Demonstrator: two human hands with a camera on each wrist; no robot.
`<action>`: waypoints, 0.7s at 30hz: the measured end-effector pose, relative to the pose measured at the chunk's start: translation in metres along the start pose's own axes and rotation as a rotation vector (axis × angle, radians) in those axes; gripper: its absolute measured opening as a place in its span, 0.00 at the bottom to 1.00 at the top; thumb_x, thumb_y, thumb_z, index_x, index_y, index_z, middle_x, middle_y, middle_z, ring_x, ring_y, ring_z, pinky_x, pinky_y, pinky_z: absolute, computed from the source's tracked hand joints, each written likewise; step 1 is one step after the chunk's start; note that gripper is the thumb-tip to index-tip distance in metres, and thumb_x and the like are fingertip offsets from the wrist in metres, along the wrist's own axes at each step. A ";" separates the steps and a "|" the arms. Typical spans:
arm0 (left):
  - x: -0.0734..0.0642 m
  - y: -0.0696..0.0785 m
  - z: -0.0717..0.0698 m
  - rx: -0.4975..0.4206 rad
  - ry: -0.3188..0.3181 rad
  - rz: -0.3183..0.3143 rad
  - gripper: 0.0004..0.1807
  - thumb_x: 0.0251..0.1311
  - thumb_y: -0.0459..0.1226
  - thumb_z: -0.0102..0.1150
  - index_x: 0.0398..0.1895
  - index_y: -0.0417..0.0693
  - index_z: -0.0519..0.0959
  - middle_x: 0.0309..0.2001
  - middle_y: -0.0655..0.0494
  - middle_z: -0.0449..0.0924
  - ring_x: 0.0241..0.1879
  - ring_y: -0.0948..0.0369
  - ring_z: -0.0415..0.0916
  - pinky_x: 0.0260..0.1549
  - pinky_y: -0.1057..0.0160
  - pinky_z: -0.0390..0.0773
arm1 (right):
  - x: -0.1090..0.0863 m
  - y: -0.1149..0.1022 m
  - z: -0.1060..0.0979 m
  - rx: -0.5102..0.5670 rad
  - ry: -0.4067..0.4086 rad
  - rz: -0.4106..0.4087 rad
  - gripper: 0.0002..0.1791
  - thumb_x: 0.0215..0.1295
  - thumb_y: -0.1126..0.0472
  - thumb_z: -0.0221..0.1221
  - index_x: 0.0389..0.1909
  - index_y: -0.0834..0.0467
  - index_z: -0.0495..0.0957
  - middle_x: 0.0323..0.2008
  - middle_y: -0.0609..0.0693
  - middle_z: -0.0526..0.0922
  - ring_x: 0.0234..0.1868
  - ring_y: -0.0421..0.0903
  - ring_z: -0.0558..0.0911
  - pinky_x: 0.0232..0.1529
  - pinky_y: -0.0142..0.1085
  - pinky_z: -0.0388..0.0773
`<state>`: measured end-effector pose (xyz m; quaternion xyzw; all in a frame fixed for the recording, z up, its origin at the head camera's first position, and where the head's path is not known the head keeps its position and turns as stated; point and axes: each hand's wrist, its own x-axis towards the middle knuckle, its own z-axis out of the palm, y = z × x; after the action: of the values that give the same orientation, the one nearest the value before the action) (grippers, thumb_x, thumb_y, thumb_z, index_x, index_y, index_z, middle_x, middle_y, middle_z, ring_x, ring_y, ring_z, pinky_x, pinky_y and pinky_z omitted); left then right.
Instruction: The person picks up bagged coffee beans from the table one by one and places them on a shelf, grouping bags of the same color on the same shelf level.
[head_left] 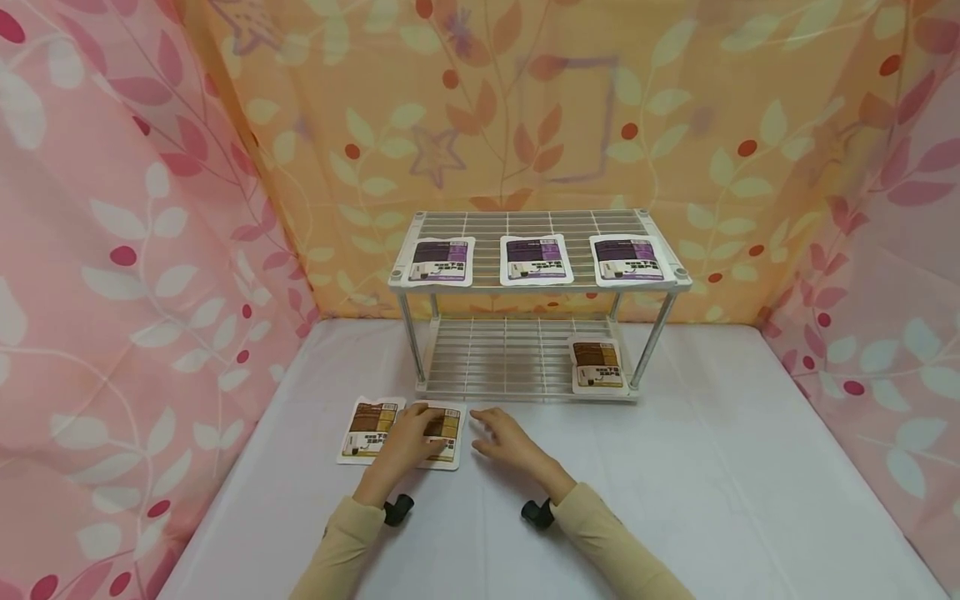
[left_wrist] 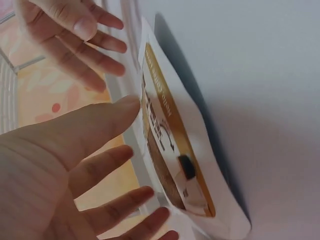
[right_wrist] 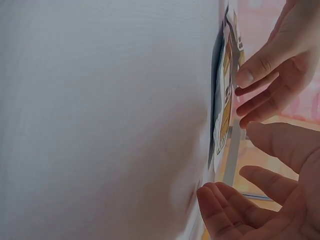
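Two flat white pouches with brown and gold labels lie side by side on the white table, left of centre. My left hand [head_left: 402,442] is over the right-hand pouch [head_left: 452,433], covering part of it and the near edge of the other pouch [head_left: 366,429]. The left wrist view has the thumb close to the edge of the pouch [left_wrist: 167,135], fingers spread and uncurled; whether they touch it I cannot tell. Just right of that pouch is my right hand [head_left: 513,443], holding nothing, its fingers loosely bent in the right wrist view.
Behind the hands stands a two-tier white wire rack [head_left: 506,354]. Purple-labelled pouches lie along its upper shelf: left [head_left: 441,262], middle [head_left: 536,259] and right [head_left: 628,259]. One brown-labelled pouch [head_left: 597,367] rests at the lower shelf's right end. Patterned cloth [head_left: 480,100] surrounds the table.
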<state>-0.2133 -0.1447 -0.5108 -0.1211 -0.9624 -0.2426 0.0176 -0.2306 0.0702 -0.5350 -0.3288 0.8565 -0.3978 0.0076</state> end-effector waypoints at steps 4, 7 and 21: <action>-0.004 -0.002 -0.003 -0.019 -0.015 0.006 0.31 0.47 0.39 0.69 0.58 0.45 0.73 0.58 0.39 0.68 0.55 0.38 0.65 0.51 0.40 0.70 | 0.002 -0.006 0.003 -0.028 -0.045 0.049 0.30 0.60 0.62 0.59 0.61 0.70 0.64 0.51 0.64 0.73 0.44 0.53 0.74 0.41 0.39 0.74; -0.006 -0.004 -0.004 -0.043 -0.031 -0.003 0.33 0.47 0.39 0.70 0.59 0.44 0.72 0.59 0.37 0.67 0.56 0.37 0.64 0.52 0.39 0.69 | 0.003 -0.007 0.006 -0.017 -0.057 0.040 0.30 0.60 0.62 0.59 0.61 0.70 0.64 0.52 0.64 0.73 0.45 0.55 0.75 0.42 0.40 0.75; -0.008 -0.006 -0.002 -0.084 -0.069 -0.046 0.36 0.44 0.39 0.72 0.59 0.41 0.71 0.61 0.35 0.64 0.58 0.34 0.62 0.54 0.37 0.66 | 0.007 -0.015 0.016 -0.077 -0.078 0.011 0.30 0.58 0.63 0.60 0.60 0.69 0.66 0.51 0.63 0.76 0.50 0.56 0.75 0.52 0.48 0.72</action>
<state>-0.2075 -0.1529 -0.5126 -0.1078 -0.9540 -0.2785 -0.0264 -0.2238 0.0485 -0.5341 -0.3392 0.8720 -0.3516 0.0305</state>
